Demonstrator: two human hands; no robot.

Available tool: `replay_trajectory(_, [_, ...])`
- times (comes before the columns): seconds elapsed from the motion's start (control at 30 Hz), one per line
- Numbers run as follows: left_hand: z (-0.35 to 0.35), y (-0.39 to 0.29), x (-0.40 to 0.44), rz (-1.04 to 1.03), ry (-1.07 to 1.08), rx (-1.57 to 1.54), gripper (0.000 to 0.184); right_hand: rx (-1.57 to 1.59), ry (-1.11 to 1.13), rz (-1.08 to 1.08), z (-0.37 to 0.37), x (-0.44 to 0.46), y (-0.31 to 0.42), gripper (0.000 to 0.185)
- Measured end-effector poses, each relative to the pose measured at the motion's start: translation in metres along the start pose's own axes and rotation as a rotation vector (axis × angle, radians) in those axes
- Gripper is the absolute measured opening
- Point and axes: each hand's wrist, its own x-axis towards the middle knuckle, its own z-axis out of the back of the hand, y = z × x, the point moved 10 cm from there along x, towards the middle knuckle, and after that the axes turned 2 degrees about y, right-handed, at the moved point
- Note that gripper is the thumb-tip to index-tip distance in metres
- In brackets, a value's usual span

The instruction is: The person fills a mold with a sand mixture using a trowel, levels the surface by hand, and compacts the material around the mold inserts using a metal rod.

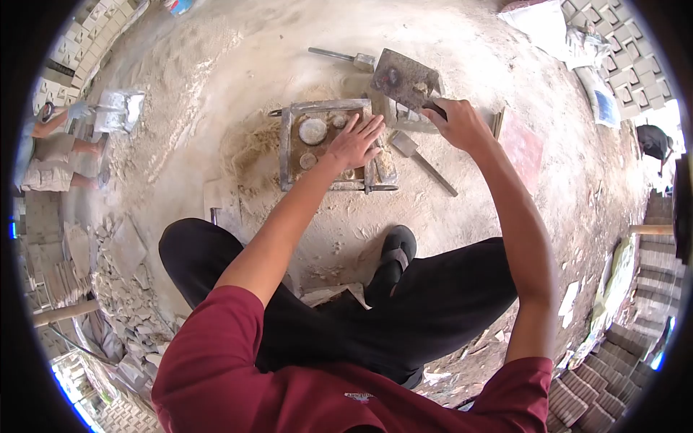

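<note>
My left hand (355, 143) lies with its fingers stretched out over the right part of a rectangular mould frame (286, 155). In the frame sit a large pale round disc (312, 131) and smaller round pieces, partly hidden by that hand. My right hand (460, 124) is wrapped round the dark handle of a square-bladed trowel (406, 74). The trowel's blade is held up and to the left, above a grey block (404, 117). Close to the frame's right side lies a mallet (426, 164), its handle pointing down and right. Another mallet (345, 55) rests beyond the frame.
Pale dust covers the ground (245, 72). A reddish board (520, 148) lies at right, with sacks (598, 94) beyond. Stacked tiles (621, 43) line the edges. At far left another person (54, 155) sits by a light-coloured box (119, 110). Broken pieces (126, 249) lie at lower left.
</note>
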Motion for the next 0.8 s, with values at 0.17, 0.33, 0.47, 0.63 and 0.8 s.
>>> replay_trajectory(0.17, [0.004, 0.063, 0.012, 0.221, -0.052, -0.003, 0.063, 0.016, 0.102, -0.039, -0.012, 0.024, 0.014, 0.036])
replay_trajectory(0.33, [0.015, 0.17, -0.045, 0.554, -0.238, -0.069, 0.061, 0.154, 0.029, -0.037, -0.024, 0.07, 0.014, 0.034])
replay_trajectory(0.47, [0.011, 0.172, -0.116, 0.739, -0.284, -0.193, 0.063, 0.233, 0.017, -0.04, -0.038, 0.079, 0.03, 0.032])
replay_trajectory(0.63, [0.006, 0.101, -0.165, 0.699, -0.047, -0.144, 0.064, 0.34, 0.088, -0.128, -0.055, 0.064, 0.06, 0.035])
replay_trajectory(0.8, [0.002, 0.082, -0.182, 0.847, -0.015, -0.364, 0.073, 0.431, 0.045, -0.258, -0.06, 0.035, 0.069, 0.032])
